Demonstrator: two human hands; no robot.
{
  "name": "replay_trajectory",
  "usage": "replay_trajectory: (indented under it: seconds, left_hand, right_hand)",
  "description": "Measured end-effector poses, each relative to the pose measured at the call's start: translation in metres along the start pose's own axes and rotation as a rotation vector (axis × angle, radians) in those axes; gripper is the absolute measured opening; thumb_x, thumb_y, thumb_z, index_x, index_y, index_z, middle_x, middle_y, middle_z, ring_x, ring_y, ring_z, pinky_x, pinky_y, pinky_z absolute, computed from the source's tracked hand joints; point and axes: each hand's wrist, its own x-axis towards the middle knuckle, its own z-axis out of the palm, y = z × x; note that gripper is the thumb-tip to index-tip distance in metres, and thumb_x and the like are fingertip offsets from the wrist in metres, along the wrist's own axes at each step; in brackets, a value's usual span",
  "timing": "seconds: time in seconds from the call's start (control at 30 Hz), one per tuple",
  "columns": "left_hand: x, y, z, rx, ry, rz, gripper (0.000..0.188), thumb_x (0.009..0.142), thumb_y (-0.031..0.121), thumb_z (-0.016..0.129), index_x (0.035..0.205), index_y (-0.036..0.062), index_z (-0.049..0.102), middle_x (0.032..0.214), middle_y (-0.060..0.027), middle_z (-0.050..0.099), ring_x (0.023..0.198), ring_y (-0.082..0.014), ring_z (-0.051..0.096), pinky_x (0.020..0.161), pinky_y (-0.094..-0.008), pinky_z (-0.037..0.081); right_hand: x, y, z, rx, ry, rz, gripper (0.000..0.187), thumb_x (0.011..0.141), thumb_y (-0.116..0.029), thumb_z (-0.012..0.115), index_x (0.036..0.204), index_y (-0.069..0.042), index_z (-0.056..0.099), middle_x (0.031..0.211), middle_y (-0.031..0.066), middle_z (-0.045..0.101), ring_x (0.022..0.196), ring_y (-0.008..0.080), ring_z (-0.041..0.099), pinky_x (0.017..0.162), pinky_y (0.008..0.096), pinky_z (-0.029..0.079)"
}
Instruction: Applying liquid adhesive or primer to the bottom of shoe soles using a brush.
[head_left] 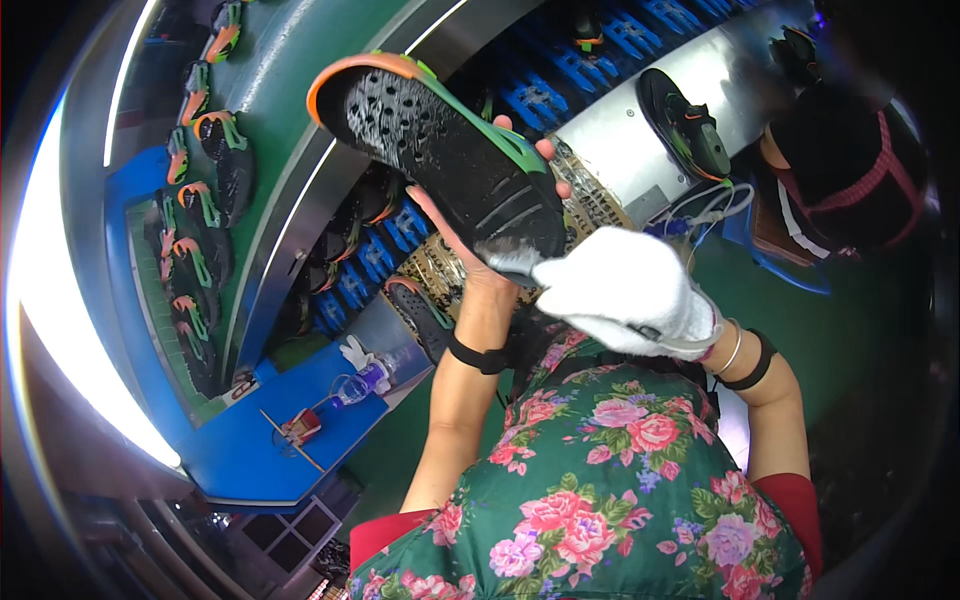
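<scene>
My bare left hand (468,245) grips a black shoe part (465,175) with orange and green trim from beneath, its fingertips showing along the right edge. The bottom faces up, with rows of small holes at the far end and grooves closer to me. Wet-looking white smears cover the holed area and the near end. My right hand (630,295), in a white glove, is closed at the near end, its fingertips by a small greyish piece there. Whether that is a brush I cannot make out.
Similar shoe parts (200,240) line a green conveyor on the left. A blue table (250,450) carries a purple-capped bottle (360,385) and a small red object. Another black shoe (685,125) rests on a metal ledge. A person (850,170) is at the right.
</scene>
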Motion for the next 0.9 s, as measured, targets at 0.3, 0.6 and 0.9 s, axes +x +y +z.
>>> replay_trajectory:
  seconds: [0.3,0.6,0.9]
  left_hand:
    - [-0.004,0.01,0.001,0.09,0.107,-0.194,0.109,0.085,0.086,0.047,0.153,0.0026,0.036,0.152,-0.0189,0.043,0.117,-0.0463,0.058,0.085,-0.0593,0.056]
    - [-0.009,0.018,-0.002,0.022,0.04,-0.403,0.105,0.09,0.078,0.048,0.159,0.0036,0.023,0.157,-0.0279,0.035,0.123,-0.0557,0.054,0.093,-0.0632,0.055]
    - [-0.008,0.025,-0.01,0.044,-0.025,-0.506,0.084,0.101,0.064,0.039,0.159,0.0043,0.029,0.15,-0.0296,0.046,0.127,-0.058,0.052,0.1,-0.0634,0.052]
  right_hand:
    - [-0.005,0.004,-0.008,-0.002,-0.077,0.025,0.025,0.08,-0.007,0.08,0.104,-0.011,0.077,0.099,0.0086,0.075,0.078,0.0251,0.07,0.069,0.0367,0.056]
    - [-0.001,0.0,-0.028,0.041,-0.111,0.155,0.031,0.076,-0.004,0.081,0.106,-0.009,0.078,0.103,0.0088,0.077,0.084,0.0246,0.072,0.073,0.0341,0.058]
    - [-0.015,-0.024,-0.017,0.17,-0.291,0.065,0.03,0.076,-0.006,0.082,0.105,-0.012,0.077,0.102,0.0095,0.077,0.08,0.0252,0.072,0.071,0.0362,0.057]
